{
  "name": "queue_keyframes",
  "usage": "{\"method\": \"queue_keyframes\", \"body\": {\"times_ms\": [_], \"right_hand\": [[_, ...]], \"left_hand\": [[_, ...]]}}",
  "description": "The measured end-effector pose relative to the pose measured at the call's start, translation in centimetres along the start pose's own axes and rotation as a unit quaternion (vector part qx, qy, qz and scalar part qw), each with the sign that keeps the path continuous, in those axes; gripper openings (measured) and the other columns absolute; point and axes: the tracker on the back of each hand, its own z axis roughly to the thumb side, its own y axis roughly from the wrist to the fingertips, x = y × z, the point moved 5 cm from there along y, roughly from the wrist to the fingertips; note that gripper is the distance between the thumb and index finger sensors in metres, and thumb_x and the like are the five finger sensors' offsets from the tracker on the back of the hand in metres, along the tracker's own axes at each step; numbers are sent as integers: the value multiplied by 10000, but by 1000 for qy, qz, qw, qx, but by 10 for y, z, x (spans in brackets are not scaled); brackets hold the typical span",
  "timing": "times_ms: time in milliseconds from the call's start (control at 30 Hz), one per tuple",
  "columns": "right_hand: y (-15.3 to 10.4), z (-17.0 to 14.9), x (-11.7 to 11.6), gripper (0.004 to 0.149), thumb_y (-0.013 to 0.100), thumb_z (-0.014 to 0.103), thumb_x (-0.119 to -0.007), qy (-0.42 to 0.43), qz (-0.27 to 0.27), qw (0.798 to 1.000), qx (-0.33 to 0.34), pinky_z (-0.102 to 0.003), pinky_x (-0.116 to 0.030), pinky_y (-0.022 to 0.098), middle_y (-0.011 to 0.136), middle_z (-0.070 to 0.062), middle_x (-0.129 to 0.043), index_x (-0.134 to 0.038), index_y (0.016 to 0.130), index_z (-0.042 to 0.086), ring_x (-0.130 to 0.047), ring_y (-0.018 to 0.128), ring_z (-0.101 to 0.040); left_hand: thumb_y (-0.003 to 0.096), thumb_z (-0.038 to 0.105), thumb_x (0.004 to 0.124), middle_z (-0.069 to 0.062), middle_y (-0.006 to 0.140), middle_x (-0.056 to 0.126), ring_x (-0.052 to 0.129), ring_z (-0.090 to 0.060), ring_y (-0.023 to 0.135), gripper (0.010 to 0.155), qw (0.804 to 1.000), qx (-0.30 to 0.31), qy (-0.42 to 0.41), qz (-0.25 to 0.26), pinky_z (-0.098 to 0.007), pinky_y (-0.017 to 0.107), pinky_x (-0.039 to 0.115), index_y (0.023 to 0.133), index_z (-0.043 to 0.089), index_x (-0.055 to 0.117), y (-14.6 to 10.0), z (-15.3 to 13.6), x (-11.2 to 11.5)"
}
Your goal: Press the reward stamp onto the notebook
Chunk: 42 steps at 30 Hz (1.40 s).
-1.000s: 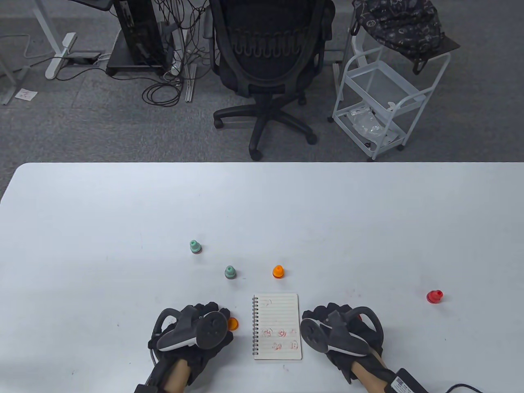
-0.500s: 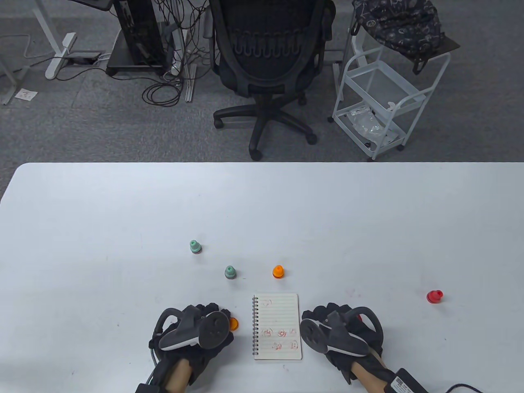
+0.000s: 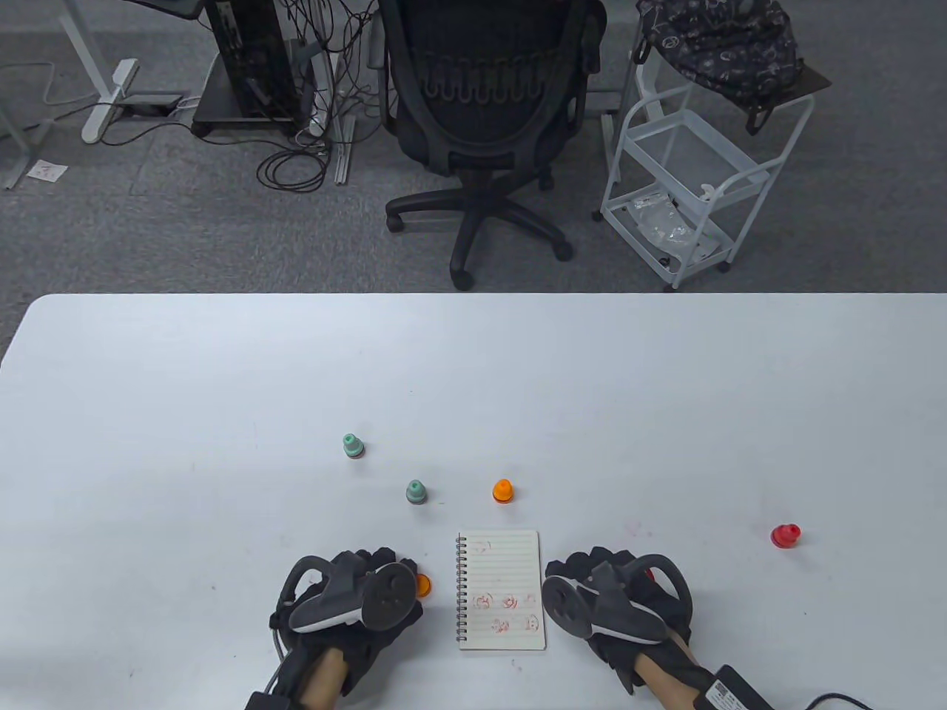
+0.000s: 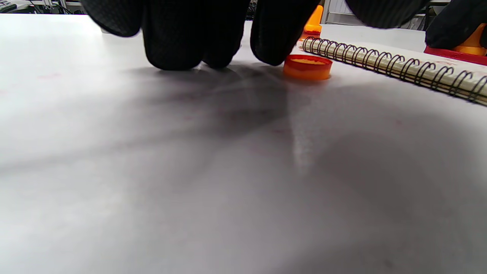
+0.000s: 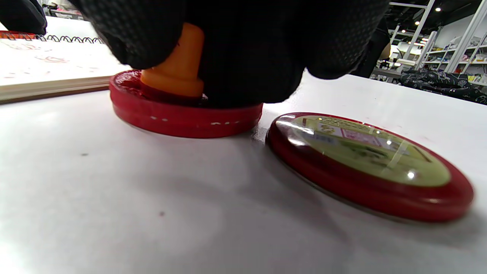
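Note:
The spiral notebook lies open on the table between my hands, with several red stamp marks on its lower lines. My right hand grips an orange stamp and presses it down onto an open red ink pad, just right of the notebook. The pad's lid lies beside it. My left hand rests its fingertips on the table, holding nothing. An orange cap lies next to its fingers, by the notebook's spiral.
Two green stamps and another orange stamp stand beyond the notebook. A red stamp stands to the far right. An office chair and a white cart are past the table's far edge.

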Motion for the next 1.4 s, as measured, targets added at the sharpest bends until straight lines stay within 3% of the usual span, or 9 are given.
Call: {"method": "queue_keyframes", "body": {"times_ms": [267,633,867,1067,1400], "right_hand": [[-1,-1,2,448,384,382,-783,0,-11,1000,-1,-416,-804,558,715,84,-946,-784,818,272,-927,646,-151],[-10,-29,16,475,366,378,-798,79,-43,995,-48,-413,-824,538,785,22,-915,-784,835,302,-978,613,-188],[-13,-24,43,507,351,371,-813,80,-105,990,-40,-400,-840,509,775,8,-926,-767,850,292,-994,588,-184],[4,-4,60,514,332,345,-832,51,-120,991,-18,-378,-858,472,764,0,-938,-777,839,281,-1011,559,-180],[55,42,55,499,352,299,-802,-33,-67,997,2,-381,-853,495,816,4,-923,-773,851,303,-1010,594,-177]], "left_hand": [[541,518,654,-221,1114,656,716,-535,921,679,1000,-1,-3,2,-675,680,581,1094,127,691,0,-1,0],[539,516,656,-218,1111,664,725,-530,919,674,1000,-1,-6,22,-674,678,586,1090,129,698,-6,-3,-6],[540,513,658,-218,1111,663,725,-530,918,672,999,-2,0,48,-673,679,586,1089,129,699,-14,-3,-17],[539,512,659,-217,1112,663,724,-528,920,669,998,-6,1,65,-674,678,586,1087,130,703,-21,-7,-24],[539,511,660,-218,1112,664,727,-529,918,666,997,-7,8,77,-673,678,586,1085,131,706,-23,-8,-27]]}}
